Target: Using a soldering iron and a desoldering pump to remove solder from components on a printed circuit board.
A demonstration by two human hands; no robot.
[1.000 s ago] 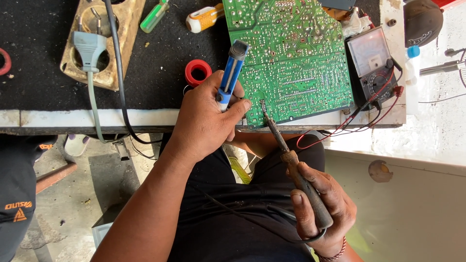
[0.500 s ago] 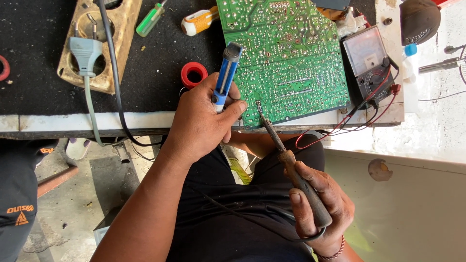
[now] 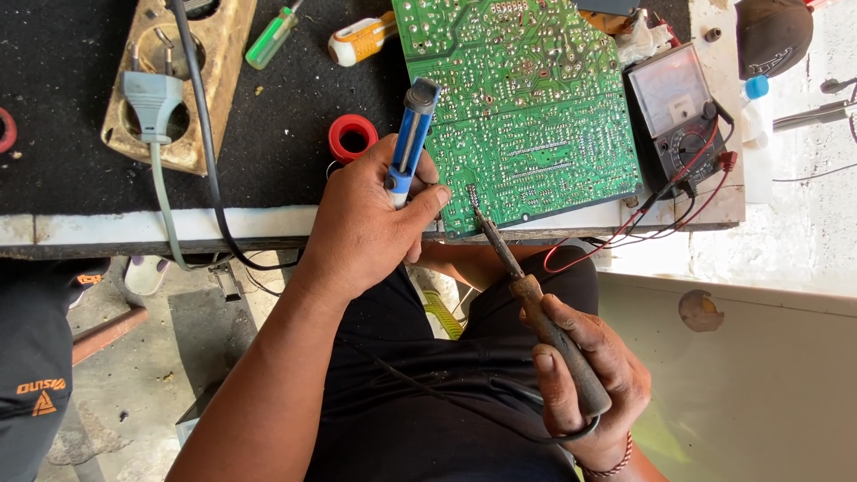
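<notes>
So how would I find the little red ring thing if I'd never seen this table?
Start at the big green circuit board lying on the black mat. Look just past its left edge, above the left hand that holds the blue tool. The red ring lies flat there: a small red roll with a dark hole, the only round red thing near that hand.

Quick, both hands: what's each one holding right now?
Left hand: closed on the blue desoldering pump.
Right hand: closed on the soldering iron, tip at the green circuit board.

Blue desoldering pump point(image 3: 409, 143) upright at green circuit board point(image 3: 522, 107) edge; soldering iron point(image 3: 536, 308) tip touches board.
</notes>
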